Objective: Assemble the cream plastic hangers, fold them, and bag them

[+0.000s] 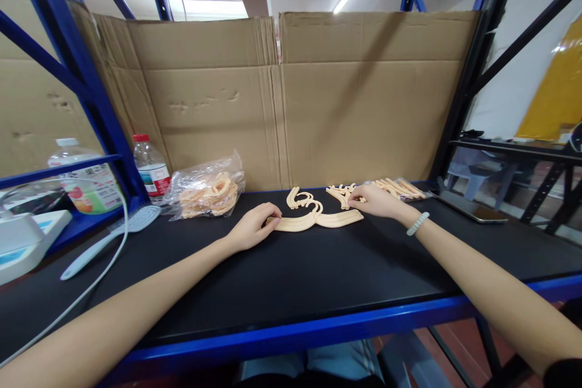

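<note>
A cream plastic clothes hanger (297, 224) lies on the black tabletop, its two arms spread left and right from the middle. My left hand (253, 226) is closed on its left end, fingers bent over the tip. Just behind the hanger are loose cream hook pieces (295, 199). My right hand (376, 201), with a beaded bracelet at the wrist, is past the hanger's right end at a small pile of cream pieces (339, 195). Its fingertips are pinched together there; whatever is between them is too small to name.
On the left are a clear bag of cream parts (213, 194), a red-capped bottle (152, 170), a large jug (86, 176), a grey fly swatter (113, 239) and a white cable. Another bag of parts (402, 188) and a phone (470, 206) lie right. Cardboard (364, 103) walls the back.
</note>
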Tool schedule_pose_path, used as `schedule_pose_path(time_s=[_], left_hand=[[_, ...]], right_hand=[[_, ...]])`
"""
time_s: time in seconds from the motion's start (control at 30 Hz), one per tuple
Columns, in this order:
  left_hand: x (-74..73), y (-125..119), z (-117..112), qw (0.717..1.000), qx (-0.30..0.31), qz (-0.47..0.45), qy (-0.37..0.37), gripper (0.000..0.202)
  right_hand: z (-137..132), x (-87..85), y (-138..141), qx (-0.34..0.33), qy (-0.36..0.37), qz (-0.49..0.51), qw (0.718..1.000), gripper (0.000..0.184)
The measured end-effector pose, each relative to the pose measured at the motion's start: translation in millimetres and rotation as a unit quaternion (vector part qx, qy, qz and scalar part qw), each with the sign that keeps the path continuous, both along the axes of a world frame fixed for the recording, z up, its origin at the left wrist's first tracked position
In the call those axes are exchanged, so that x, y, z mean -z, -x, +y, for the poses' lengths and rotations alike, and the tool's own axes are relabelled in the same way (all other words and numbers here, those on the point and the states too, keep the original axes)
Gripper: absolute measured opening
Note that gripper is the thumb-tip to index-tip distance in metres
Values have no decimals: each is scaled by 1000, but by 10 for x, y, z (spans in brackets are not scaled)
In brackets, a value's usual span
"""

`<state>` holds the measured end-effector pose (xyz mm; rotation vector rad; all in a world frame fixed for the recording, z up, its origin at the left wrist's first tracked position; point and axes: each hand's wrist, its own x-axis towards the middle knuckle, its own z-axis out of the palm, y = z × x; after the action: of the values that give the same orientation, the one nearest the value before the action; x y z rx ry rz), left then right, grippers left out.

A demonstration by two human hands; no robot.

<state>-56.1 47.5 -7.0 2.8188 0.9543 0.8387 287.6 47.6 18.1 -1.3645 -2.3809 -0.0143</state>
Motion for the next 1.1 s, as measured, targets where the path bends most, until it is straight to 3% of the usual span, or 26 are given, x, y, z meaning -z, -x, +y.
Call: schedule_pose_path(time_s=[0.83,1.03,1.1], left_hand=[[2,12,-2,1000,-1,-1,2,18],[-56,-16,41,1000,-14,-11,-7,17],[-108,-74,114,999,-49,9,-4,15]], right_hand=[[17,38,21,-10,22,-2,1000,25],[29,20,144,-39,29,67,997,19],[96,-38,233,-30,38,96,994,17]])
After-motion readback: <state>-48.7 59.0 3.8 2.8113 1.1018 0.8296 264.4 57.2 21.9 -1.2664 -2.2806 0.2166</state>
